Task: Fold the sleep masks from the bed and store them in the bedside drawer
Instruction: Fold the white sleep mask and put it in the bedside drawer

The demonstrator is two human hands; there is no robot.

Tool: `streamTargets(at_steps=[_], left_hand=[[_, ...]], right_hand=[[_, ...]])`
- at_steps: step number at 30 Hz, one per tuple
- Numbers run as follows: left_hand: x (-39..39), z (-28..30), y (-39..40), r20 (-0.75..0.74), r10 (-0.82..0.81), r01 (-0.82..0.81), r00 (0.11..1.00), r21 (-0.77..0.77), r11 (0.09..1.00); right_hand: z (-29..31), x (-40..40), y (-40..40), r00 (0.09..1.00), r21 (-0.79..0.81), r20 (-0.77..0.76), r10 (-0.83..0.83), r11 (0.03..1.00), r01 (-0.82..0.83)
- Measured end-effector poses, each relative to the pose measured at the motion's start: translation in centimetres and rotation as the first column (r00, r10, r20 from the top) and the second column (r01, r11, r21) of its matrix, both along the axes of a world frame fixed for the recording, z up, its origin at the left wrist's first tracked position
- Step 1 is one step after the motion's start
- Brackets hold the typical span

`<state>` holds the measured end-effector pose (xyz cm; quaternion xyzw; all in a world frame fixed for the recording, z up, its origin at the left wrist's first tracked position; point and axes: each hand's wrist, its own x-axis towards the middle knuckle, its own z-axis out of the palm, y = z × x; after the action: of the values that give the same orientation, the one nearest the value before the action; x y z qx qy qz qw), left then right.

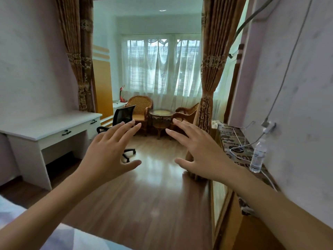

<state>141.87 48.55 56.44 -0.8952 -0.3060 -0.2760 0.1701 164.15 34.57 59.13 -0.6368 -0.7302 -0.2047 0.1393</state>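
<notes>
Right now both hands are up in the air with fingers spread wide, holding nothing: the left hand (108, 152) at 9 o'clock, the right hand (200, 152) at 3 o'clock. No sleep masks show anywhere. Only a corner of the bed (10, 213) peeks in at 7 o'clock. I think the job hasn't begun; next, the person must look down toward the bed.

Both forearms are bare, without sleeves, and the left hand (108, 150) and right hand (201, 154) wear nothing.
</notes>
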Motion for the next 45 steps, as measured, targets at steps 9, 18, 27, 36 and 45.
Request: streamTargets(at_steps=[9, 18, 27, 36, 45], left_hand=[[9.9, -0.9, 12.3, -0.029, 0.009, -0.010, 1.000, -0.020, 1.000], [18.4, -2.1, 24.1, 0.012, 0.176, -0.176, 0.984, -0.025, 0.984], [16.7, -3.1, 34.1, -0.010, 0.443, -0.443, 0.897, -0.054, 0.895], [8.9, -5.9, 46.9, -0.014, 0.658, -0.655, 0.753, -0.113, 0.748], [1.3, -7.4, 58.0, -0.019, 0.833, -0.823, 0.554, -0.166, 0.543]], right_hand=[[-0.1, 10.9, 12.4, 1.000, -0.036, 0.013, -0.004, 0.999, 0.004], [-1.4, 22.4, 26.8, 0.993, -0.067, 0.035, 0.113, 0.992, -0.110], [-1.9, 23.3, 44.5, 0.935, -0.089, -0.007, 0.356, 0.931, -0.355], [-5.7, 12.6, 64.9, 0.758, -0.146, -0.094, 0.645, 0.744, -0.652], [-6.7, 2.1, 82.2, 0.574, -0.169, -0.114, 0.811, 0.553, -0.816]])
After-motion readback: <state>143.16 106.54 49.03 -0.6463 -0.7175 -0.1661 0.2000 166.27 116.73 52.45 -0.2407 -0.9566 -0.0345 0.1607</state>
